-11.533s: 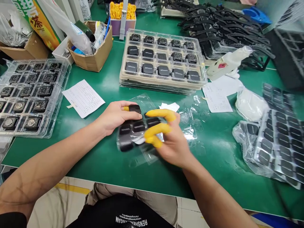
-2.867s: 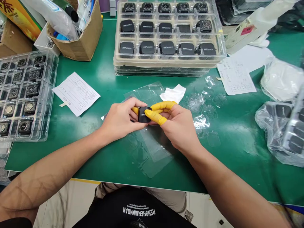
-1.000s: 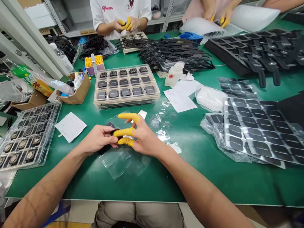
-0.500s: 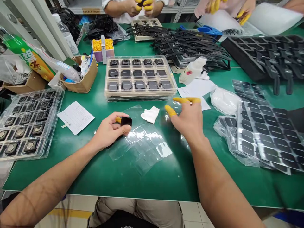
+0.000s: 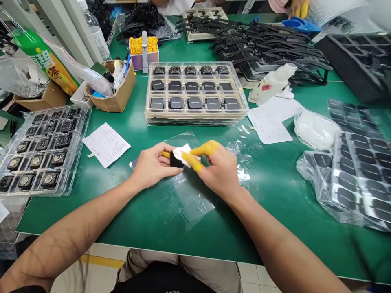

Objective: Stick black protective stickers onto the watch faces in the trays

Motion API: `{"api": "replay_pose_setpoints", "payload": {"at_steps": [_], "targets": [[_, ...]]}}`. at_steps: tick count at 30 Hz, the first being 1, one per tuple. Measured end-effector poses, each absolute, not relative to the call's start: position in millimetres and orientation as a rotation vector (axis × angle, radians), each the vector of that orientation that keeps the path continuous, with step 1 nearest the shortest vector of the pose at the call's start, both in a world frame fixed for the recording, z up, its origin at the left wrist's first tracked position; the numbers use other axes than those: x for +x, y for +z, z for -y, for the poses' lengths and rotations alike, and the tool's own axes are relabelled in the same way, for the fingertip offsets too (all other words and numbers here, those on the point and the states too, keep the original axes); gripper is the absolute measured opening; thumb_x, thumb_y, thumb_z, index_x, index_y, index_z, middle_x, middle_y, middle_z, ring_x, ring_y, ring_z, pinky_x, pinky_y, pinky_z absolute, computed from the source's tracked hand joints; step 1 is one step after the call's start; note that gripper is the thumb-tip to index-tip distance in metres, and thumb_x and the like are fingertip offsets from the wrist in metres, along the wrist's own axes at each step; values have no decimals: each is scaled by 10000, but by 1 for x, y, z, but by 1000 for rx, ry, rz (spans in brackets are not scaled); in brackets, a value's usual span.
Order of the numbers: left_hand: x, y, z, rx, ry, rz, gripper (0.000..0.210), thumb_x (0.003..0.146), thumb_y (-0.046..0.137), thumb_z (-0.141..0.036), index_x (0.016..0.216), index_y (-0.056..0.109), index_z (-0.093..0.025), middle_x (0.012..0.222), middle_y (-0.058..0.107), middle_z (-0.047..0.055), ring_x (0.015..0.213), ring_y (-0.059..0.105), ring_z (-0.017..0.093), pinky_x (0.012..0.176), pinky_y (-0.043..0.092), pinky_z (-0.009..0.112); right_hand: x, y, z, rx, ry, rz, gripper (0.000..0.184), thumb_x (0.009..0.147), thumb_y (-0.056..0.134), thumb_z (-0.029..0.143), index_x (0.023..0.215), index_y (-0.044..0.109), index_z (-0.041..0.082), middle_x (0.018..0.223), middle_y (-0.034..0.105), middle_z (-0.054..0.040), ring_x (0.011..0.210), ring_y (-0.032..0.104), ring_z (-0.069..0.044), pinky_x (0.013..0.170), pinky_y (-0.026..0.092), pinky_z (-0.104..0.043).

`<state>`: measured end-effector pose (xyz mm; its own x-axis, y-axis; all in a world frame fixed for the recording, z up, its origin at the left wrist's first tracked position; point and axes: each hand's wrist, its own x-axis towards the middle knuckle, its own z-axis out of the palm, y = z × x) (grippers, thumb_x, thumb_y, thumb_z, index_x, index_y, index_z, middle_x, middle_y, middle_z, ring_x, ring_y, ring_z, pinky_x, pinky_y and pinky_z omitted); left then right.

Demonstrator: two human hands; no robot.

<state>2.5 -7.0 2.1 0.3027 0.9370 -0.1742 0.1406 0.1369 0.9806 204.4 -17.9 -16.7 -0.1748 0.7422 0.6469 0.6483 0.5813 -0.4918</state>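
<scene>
My left hand [image 5: 155,165] is closed around a black square watch case [image 5: 176,160], gripping it by its edges above the table. With yellow finger cots on thumb and fingers, my right hand [image 5: 218,165] pinches a white cloth [image 5: 182,153] and presses it on the face of the watch case. The cloth hides most of that face. Under both hands lies a clear plastic film [image 5: 195,203] on the green table [image 5: 146,228].
Beyond my hands is a stacked tray [image 5: 195,116] of watch cases. At left are another clear tray [image 5: 65,162], a paper slip [image 5: 106,144] and a cardboard box [image 5: 117,99]. On the right lie label sheets [image 5: 360,175], a white bottle [image 5: 271,83] and black straps [image 5: 275,53].
My right hand has picked up the white cloth from the table and brought it left onto the watch case. My left hand still holds the case. The head view has shifted.
</scene>
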Motion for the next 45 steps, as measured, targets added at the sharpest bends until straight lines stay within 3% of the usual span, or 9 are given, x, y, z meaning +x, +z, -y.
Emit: {"api": "replay_pose_setpoints", "payload": {"at_steps": [3,7,12,18,24,28,33,38,45], "targets": [[3,4,8,1396,805,-1164,529,608,983,-277,1075,756,-177,964,830,47,834,779,201,716,598,260,203,-18,21,-1131,97,1902,107,1003,708,288,910,731,241,851,755,-44,780,675,-190,668,509,-322],[4,4,8,1312,769,-1184,584,610,994,-314,1116,738,-175,814,805,23,748,768,203,678,589,268,201,-19,25,-1273,168,1845,167,1015,693,346,880,723,252,845,746,-52,791,671,-207,691,498,-344],[3,5,8,1463,763,-1197,506,607,992,-293,1056,780,-196,900,811,22,808,756,198,725,596,276,202,-23,18,-1403,259,1916,231,1031,641,432,940,759,255,916,738,-87,843,662,-240,723,491,-371],[4,8,6,1161,609,-817,697,488,1071,-260,1100,753,-156,890,789,41,746,739,151,709,616,270,236,-7,15,-1633,62,1862,272,1014,639,437,1106,757,211,1135,726,-176,1109,616,-364,981,492,-548],[-6,11,-10,894,970,-774,718,459,1058,-216,1089,715,-211,919,770,-33,811,747,124,784,624,249,231,-8,24,-1086,641,2284,361,966,760,495,1271,721,305,1168,784,-71,1153,627,-312,1039,494,-527],[-13,16,-17,825,1020,-905,699,511,1033,-231,1123,694,-216,888,753,-52,741,707,107,712,603,245,229,-14,22,-1162,681,2309,434,912,838,467,1304,722,324,1208,791,-60,1197,603,-316,1098,469,-552],[-11,13,-15,879,867,-992,640,539,1041,-176,1089,714,-169,885,787,1,803,738,130,784,593,269,225,-17,18,-1215,648,2206,532,861,883,452,1347,721,306,1203,777,-73,1157,624,-316,1059,506,-550],[-11,9,-17,820,875,-980,626,581,1022,-168,1117,699,-174,887,793,3,795,756,145,797,601,299,214,-16,11,-1379,707,2076,418,870,874,412,1269,782,326,988,785,-52,978,647,-290,903,548,-495],[-17,11,-23,783,775,-935,588,612,1007,-141,1100,680,-161,849,780,-3,704,744,130,707,591,274,204,-20,10,-1317,619,2071,122,921,827,351,1037,822,313,884,789,-39,877,638,-259,902,495,-480]]}}
